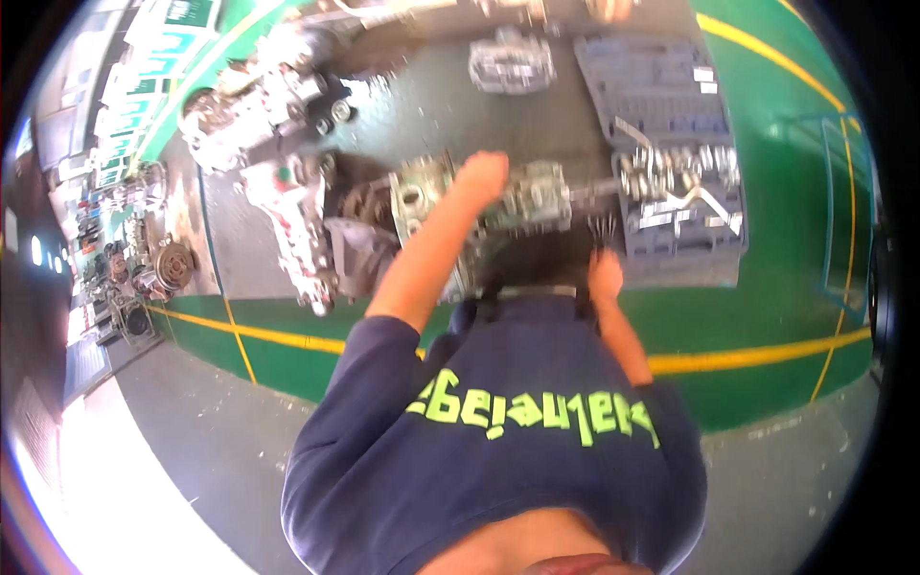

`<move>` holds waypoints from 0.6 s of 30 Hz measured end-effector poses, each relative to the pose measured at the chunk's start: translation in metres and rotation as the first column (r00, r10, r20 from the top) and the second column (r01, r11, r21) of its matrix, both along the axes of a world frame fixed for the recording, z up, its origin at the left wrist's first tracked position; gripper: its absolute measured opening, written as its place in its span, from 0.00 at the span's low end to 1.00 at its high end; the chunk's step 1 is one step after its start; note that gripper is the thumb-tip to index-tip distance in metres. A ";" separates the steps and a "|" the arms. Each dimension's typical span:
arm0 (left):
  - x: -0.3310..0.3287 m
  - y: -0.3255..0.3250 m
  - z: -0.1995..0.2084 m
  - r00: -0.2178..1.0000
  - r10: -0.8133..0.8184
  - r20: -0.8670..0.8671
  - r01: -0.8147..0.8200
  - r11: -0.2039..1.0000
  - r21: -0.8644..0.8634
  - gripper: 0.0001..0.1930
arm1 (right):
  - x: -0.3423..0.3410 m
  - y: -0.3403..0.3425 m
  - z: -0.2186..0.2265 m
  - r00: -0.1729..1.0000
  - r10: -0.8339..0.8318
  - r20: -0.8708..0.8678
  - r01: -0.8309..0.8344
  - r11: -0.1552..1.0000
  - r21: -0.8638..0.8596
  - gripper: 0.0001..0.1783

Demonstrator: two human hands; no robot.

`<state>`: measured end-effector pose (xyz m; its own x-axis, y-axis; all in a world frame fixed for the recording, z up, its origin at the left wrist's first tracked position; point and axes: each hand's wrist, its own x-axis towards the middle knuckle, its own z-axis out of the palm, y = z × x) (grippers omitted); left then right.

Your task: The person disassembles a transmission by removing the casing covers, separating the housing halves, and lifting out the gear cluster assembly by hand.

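A metal engine block (537, 196) lies before me on the dark workbench. My left hand (482, 175) is closed on top of it, and whatever its fingers grip is hidden. Low on the right, close to the bench's near edge, is my right hand (606, 275), its fingers drawn together. Slim bolt-like metal pieces (602, 230) fan out just beyond those fingertips and look held there, though blur hides their exact kind. Right of the block, a grey plastic tool tray (671, 240) carries loose shiny wrenches and sockets (685, 182).
The tray's lid (652, 91) lies tilted back behind it. A ribbed metal cover (513, 64) sits toward the far side. More engine parts (287, 225) crowd the bench's left. Yellow lines (757, 356) cross the green floor, and a blue frame (843, 220) stands at right.
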<state>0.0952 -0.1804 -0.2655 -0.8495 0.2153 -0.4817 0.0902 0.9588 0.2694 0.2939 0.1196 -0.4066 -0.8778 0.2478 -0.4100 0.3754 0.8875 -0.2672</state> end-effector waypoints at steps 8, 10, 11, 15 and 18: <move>0.016 0.001 -0.033 0.993 0.060 0.102 -0.047 0.991 -0.129 0.19 | 0.026 0.016 0.021 0.983 -0.039 -0.179 0.012 0.988 -0.153 0.16; 0.015 0.006 -0.031 0.994 0.078 0.077 -0.067 0.989 -0.134 0.18 | 0.034 0.029 0.028 0.969 -0.069 -0.236 0.034 0.988 -0.150 0.16; 0.016 0.006 -0.031 0.991 0.111 0.081 -0.098 0.984 -0.149 0.17 | 0.037 0.034 0.034 0.961 -0.088 -0.262 0.047 0.987 -0.156 0.17; 0.006 -0.001 -0.034 0.995 0.098 -0.019 -0.091 0.965 0.245 0.17 | 0.030 0.050 0.043 0.955 -0.131 -0.266 0.088 0.982 -0.168 0.17; -0.003 -0.009 -0.028 0.997 0.054 0.052 -0.063 0.980 0.187 0.17 | 0.029 0.057 0.051 0.954 -0.149 -0.259 0.101 0.977 -0.188 0.18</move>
<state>0.0918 -0.1892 -0.2933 -0.8412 0.2562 -0.4762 0.0186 0.8938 0.4481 0.3233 0.1770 -0.3560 -0.9280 0.3098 -0.2072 0.3727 0.7704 -0.5173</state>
